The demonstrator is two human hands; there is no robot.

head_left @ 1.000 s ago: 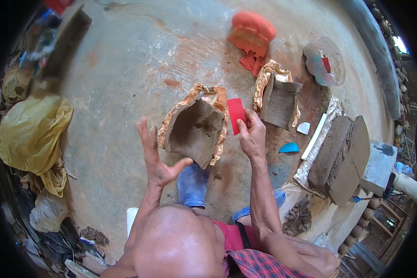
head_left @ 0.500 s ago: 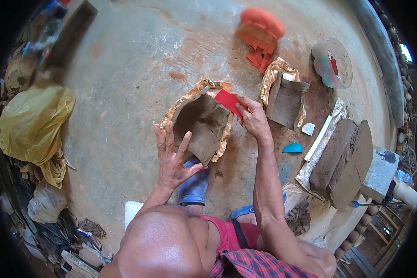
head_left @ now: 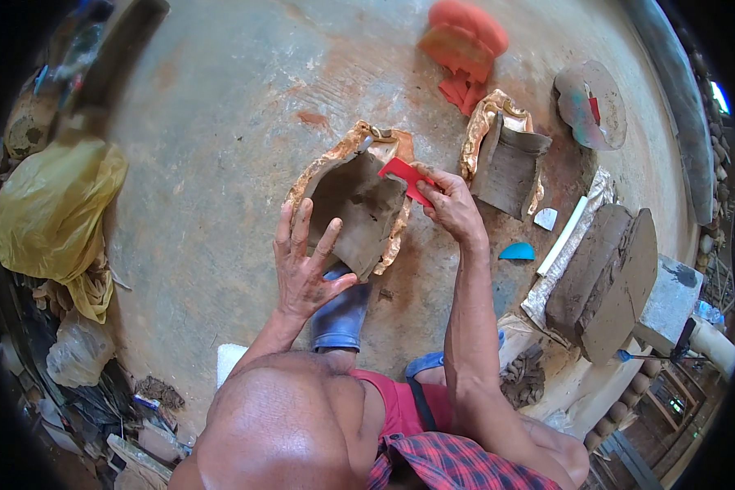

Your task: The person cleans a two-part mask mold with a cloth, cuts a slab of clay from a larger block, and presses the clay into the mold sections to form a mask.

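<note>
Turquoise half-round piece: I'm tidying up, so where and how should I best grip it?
Probably pinch the turquoise piece across its middle, coming from the near side: its straight edge faces that way and its rounded edge faces away, giving two opposite edges to squeeze.

Floor Layout: Moulds and Clay

On floor (head_left: 196, 245), centre: mould (head_left: 314, 171), with clay (head_left: 351, 200) inside. At near left edge: left hand (head_left: 305, 273). At right edge: right hand (head_left: 453, 200), holding card (head_left: 402, 175). Farther right: second mould (head_left: 479, 135). Behind that: bundle (head_left: 468, 37); to its right, disc (head_left: 606, 96). Nearer, right: half-disc (head_left: 517, 251), then clay block (head_left: 604, 282). Far left: plastic bag (head_left: 53, 212).
</note>
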